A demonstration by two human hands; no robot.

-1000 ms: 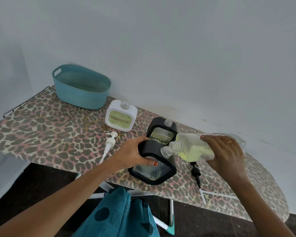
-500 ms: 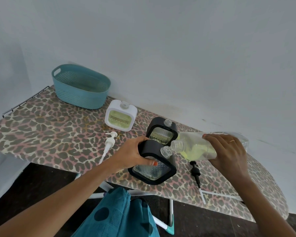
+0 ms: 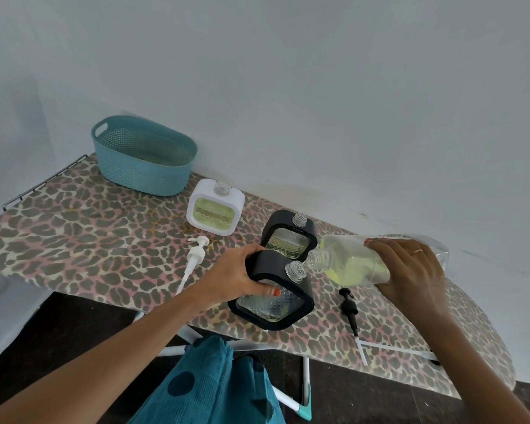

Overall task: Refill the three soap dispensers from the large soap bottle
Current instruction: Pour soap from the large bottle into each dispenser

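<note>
At the far left of the leopard-print ironing board (image 3: 74,234) a teal basket (image 3: 144,160) is set against the wall, and to its right a white dispenser (image 3: 214,209) is stood upright with its neck uncapped, a white pump (image 3: 196,255) laid flat just in front of it. The left hand (image 3: 239,276) is reached in from the lower left with the forearm extended, and its fingers and thumb are wrapped round the top edge of the near black dispenser (image 3: 276,298), which is tipped towards the camera at the board's front edge. Behind it the far black dispenser (image 3: 288,237) is stood upright, also uncapped. The large soap bottle (image 3: 355,264) is held nearly level, its open mouth met with the near dispenser's neck – whether soap is actually passing across cannot quite be made out. A black pump (image 3: 349,307) is laid on the board below the bottle. The bottle's body is clasped from above by the right hand (image 3: 410,267), wrist bent downward. Against the earlier frames little is altered – both grips are kept, and the bottle is seen shifted only slightly rightward.
</note>
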